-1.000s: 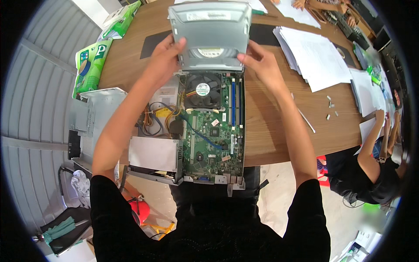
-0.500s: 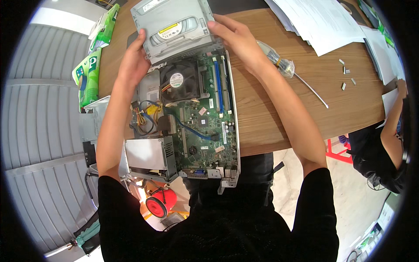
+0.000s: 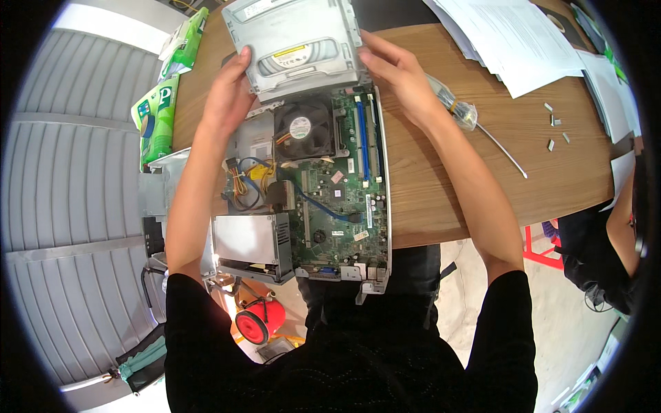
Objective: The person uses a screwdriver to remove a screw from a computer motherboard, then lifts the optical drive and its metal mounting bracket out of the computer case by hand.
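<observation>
- Tray (image 3: 303,27), level a second ago, now slants at the case's (image 3: 388,206) far end, leaving the board (image 3: 344,251) exposed.
- Left hand (image 3: 231,93), right hand (image 3: 403,76) pinch opposite sides.

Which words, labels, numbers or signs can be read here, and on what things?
Nearer green package: large white letter, legible, not copied here.
Flat metal unit: labels, too small to read.
Fan: round white label, too small.
Circuit board: stickers, too small.
Paper sheets: printed lines, too small.

Letter (image 3: 164,98) on green pack (image 3: 162,129), labels (image 3: 290,58) on metal cage (image 3: 303,27) and fan (image 3: 315,146)
</observation>
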A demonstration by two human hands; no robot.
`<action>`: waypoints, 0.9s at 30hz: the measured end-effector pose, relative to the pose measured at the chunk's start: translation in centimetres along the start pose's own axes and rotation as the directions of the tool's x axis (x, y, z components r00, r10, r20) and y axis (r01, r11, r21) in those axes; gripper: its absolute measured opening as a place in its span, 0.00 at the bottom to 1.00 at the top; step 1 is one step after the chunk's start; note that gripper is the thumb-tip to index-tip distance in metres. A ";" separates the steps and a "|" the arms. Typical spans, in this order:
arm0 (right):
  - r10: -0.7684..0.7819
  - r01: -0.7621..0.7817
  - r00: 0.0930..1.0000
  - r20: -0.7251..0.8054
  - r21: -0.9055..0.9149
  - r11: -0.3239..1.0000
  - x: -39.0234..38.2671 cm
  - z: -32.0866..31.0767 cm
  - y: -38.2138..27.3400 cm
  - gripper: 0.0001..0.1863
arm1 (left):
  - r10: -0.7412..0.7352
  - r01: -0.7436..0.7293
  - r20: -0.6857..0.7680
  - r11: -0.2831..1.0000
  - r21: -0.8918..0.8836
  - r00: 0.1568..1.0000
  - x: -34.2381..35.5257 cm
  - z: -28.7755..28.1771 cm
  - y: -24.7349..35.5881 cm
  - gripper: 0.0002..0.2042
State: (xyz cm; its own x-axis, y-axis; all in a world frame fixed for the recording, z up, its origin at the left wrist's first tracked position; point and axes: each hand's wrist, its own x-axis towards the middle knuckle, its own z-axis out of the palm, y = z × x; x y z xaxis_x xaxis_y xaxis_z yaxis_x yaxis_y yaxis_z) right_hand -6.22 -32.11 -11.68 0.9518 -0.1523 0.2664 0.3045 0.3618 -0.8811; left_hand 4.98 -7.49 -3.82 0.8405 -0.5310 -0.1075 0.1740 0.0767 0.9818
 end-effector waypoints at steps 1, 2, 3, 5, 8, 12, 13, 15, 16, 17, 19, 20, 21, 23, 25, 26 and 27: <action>0.065 -0.064 0.998 0.012 -0.118 0.991 -0.2 -0.3 -0.2 0.28 | 0.053 -0.054 0.047 0.998 0.022 0.997 0.0 -0.2 0.1 0.22; 0.065 -0.062 0.998 0.019 -0.117 0.991 -0.2 -0.4 -0.2 0.28 | 0.058 -0.059 0.041 0.998 0.022 0.997 -0.1 -0.3 0.3 0.22; 0.039 -0.036 0.999 0.026 -0.113 0.993 -0.2 -0.3 0.0 0.28 | 0.071 -0.072 0.040 0.997 0.031 0.997 -0.2 -0.3 0.5 0.22; 0.008 -0.005 0.999 0.048 -0.063 0.998 -0.3 0.0 0.2 0.28 | 0.088 -0.089 0.027 0.995 0.038 0.996 -0.5 -0.6 0.5 0.21; -0.001 0.000 1.000 -0.009 -0.117 0.993 -0.6 0.5 0.2 0.28 | 0.153 -0.156 0.069 0.987 0.038 0.986 -1.1 -1.5 0.6 0.21; -0.089 0.112 0.992 0.088 -0.307 0.945 -0.7 0.7 -0.4 0.32 | 0.213 -0.217 0.042 0.970 0.106 0.976 -1.5 -1.0 1.4 0.26; -0.107 0.137 0.988 0.111 -0.312 0.940 -1.0 1.6 -1.2 0.32 | 0.245 -0.251 0.070 0.963 0.100 0.967 -1.8 -1.2 1.6 0.27; -0.095 0.146 0.983 0.160 -0.348 0.926 -1.2 2.9 -2.0 0.32 | 0.328 -0.332 0.060 0.939 0.086 0.943 -2.6 -1.2 2.5 0.28; -0.084 0.145 0.982 0.172 -0.383 0.912 -1.0 3.3 -2.2 0.32 | 0.344 -0.346 0.039 0.934 0.086 0.938 -3.1 -1.9 3.0 0.28; -0.174 0.257 0.959 0.225 -0.427 0.867 -0.4 4.0 -2.1 0.32 | 0.368 -0.368 0.011 0.925 0.095 0.930 -3.4 -2.7 3.6 0.28; -0.157 0.290 0.940 0.303 -0.465 0.837 0.7 6.2 -3.1 0.32 | 0.402 -0.399 0.002 0.908 0.124 0.916 -3.8 -6.2 4.4 0.28; -0.139 0.311 0.927 0.348 -0.511 0.801 1.0 7.2 -3.5 0.32 | 0.408 -0.404 -0.010 0.907 0.119 0.913 -4.4 -7.6 4.2 0.28; -0.128 0.348 0.913 0.388 -0.575 0.740 1.9 8.0 -3.2 0.32 | 0.429 -0.420 -0.136 0.903 0.085 0.893 -4.8 -8.9 3.9 0.28; -0.114 0.405 0.879 0.462 -0.600 0.690 2.9 9.8 -2.5 0.30 | 0.377 -0.376 -0.156 0.926 0.037 0.913 -7.2 -7.7 4.6 0.29; -0.126 0.501 0.801 0.585 -0.541 0.676 3.8 12.1 -1.4 0.25 | 0.360 -0.366 -0.272 0.930 0.029 0.893 -8.8 -8.9 3.7 0.30; -0.118 0.505 0.796 0.593 -0.545 0.669 4.1 12.7 -1.1 0.25 | 0.332 -0.350 -0.369 0.936 0.017 0.868 -9.1 -9.9 2.9 0.30; -0.018 0.483 0.790 0.613 -0.604 0.634 4.4 13.2 -1.0 0.23 | 0.340 -0.354 -0.358 0.935 0.026 0.870 -8.9 -11.6 1.9 0.32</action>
State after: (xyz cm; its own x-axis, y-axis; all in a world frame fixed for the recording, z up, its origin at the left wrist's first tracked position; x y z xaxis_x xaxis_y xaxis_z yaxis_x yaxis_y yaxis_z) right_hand -1.87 -21.01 -4.50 0.7694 0.4375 0.4654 0.6300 -0.4001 -0.6655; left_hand 3.76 7.20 -2.85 0.9738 -0.1336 0.1838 -0.1486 0.2378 0.9599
